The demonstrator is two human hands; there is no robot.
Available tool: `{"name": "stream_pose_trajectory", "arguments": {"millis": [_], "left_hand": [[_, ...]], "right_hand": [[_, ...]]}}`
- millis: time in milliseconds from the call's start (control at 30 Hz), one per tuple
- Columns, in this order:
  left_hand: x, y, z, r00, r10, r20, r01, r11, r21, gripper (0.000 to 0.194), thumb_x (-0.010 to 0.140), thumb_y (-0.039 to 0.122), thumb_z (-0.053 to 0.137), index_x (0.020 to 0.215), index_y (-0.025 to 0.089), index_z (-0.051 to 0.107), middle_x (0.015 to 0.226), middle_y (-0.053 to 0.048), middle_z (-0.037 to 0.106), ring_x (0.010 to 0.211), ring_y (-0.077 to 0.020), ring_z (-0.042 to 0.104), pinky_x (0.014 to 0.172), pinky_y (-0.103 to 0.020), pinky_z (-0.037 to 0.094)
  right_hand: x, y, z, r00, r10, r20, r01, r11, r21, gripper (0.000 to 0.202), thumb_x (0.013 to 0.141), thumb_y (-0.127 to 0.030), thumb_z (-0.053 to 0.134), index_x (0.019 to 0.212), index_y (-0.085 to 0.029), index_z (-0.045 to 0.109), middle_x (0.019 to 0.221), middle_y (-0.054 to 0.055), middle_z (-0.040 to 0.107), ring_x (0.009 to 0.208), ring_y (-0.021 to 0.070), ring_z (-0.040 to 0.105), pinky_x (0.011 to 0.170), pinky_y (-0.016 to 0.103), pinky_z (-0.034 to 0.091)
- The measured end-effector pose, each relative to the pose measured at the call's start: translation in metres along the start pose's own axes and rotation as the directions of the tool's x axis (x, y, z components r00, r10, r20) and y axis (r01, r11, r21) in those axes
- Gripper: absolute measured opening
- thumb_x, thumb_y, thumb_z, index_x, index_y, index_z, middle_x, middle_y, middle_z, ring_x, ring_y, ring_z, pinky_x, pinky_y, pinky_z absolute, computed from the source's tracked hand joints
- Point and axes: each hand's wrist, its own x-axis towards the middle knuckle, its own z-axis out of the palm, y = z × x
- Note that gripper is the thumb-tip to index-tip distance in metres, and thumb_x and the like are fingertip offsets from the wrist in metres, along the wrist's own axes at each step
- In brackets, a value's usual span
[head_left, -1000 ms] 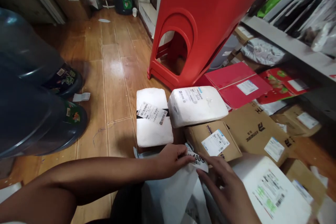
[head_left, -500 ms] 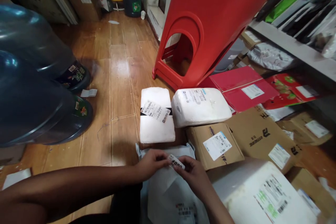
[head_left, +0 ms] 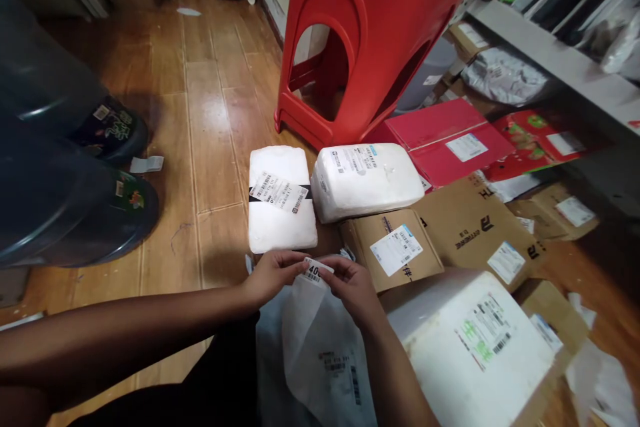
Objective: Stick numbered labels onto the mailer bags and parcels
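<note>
A small white label (head_left: 314, 272) with bold black digits and a barcode is pinched between my two hands. My left hand (head_left: 277, 273) has thumb and fingers closed on its left end. My right hand (head_left: 351, 283) grips the right end, covering some of the digits. Directly below hangs the raised, creased part of a pale plastic mailing bag (head_left: 303, 340), which carries a printed shipping label. Whether the small label is stuck to the bag, I cannot tell. Just beyond my fingers lies a white foam parcel (head_left: 283, 233) with a black band and a label across it.
Another white wrapped parcel (head_left: 370, 187) lies under a tall red plastic stool stack (head_left: 320, 0). To the right are a labelled cardboard box (head_left: 360, 240), a large white foam box (head_left: 430, 333) and a red box (head_left: 440, 127). Big blue water bottles (head_left: 75, 213) stand left on the wooden floor.
Both hands have lifted slightly with the label, and the bag's upper part now rises beneath it. My right fingers cover more of the digits. The camera view has tilted down.
</note>
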Motion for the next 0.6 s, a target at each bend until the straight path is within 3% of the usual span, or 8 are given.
{"name": "stream_pose_trajectory", "arguments": {"millis": [167,267,367,533,600], "left_hand": [[0.004,-0.009,0.005,0.986,0.037,-0.16,-0.01,0.986,0.165,0.041,0.061,0.056,0.062,0.066,0.016,0.058,0.062,0.0,0.057,0.059,-0.0129,0.047,0.058,-0.027,0.036],[-0.003,-0.027,0.001,0.971,0.061,-0.23,0.014,0.951,0.31,0.045,0.065,0.063,0.054,0.057,0.021,0.042,0.053,0.005,0.041,0.053,-0.011,0.036,0.053,-0.026,0.03],[-0.015,-0.042,-0.008,0.99,0.022,-0.142,0.041,0.903,0.427,0.051,0.068,0.067,0.051,0.054,0.022,0.032,0.052,0.007,0.031,0.053,-0.0102,0.03,0.052,-0.025,0.026],[-0.038,-0.043,-0.024,0.984,-0.128,0.125,0.03,0.805,0.593,0.048,0.071,0.065,0.053,0.065,0.019,0.044,0.058,0.006,0.036,0.056,-0.01,0.032,0.052,-0.023,0.024],[-0.044,-0.041,-0.028,0.968,-0.169,0.187,0.008,0.764,0.645,0.047,0.074,0.064,0.051,0.067,0.018,0.047,0.058,0.006,0.036,0.057,-0.01,0.032,0.052,-0.024,0.023]], "right_hand": [[0.003,0.014,0.005,0.999,-0.046,-0.02,0.043,0.991,-0.126,0.026,0.063,-0.041,0.074,0.074,-0.018,0.071,0.074,0.006,0.07,0.066,0.0174,0.058,0.061,0.029,0.044],[-0.002,0.025,0.016,0.997,0.002,0.078,0.014,0.978,-0.206,0.016,0.064,-0.033,0.071,0.067,-0.018,0.069,0.065,0.003,0.067,0.061,0.0163,0.056,0.059,0.029,0.043],[-0.004,0.026,0.016,0.982,0.012,0.187,0.038,0.964,-0.262,0.007,0.067,-0.026,0.068,0.062,-0.02,0.068,0.062,0.002,0.066,0.062,0.0171,0.057,0.062,0.03,0.043],[0.007,0.018,-0.009,0.988,-0.133,-0.083,0.108,0.962,-0.249,0.014,0.07,-0.034,0.067,0.068,-0.02,0.069,0.07,0.004,0.069,0.069,0.0194,0.06,0.064,0.032,0.045],[0.014,0.02,-0.008,0.983,-0.169,-0.066,0.154,0.969,-0.192,0.019,0.069,-0.037,0.067,0.073,-0.019,0.07,0.075,0.005,0.07,0.072,0.0196,0.061,0.064,0.03,0.045]]}}
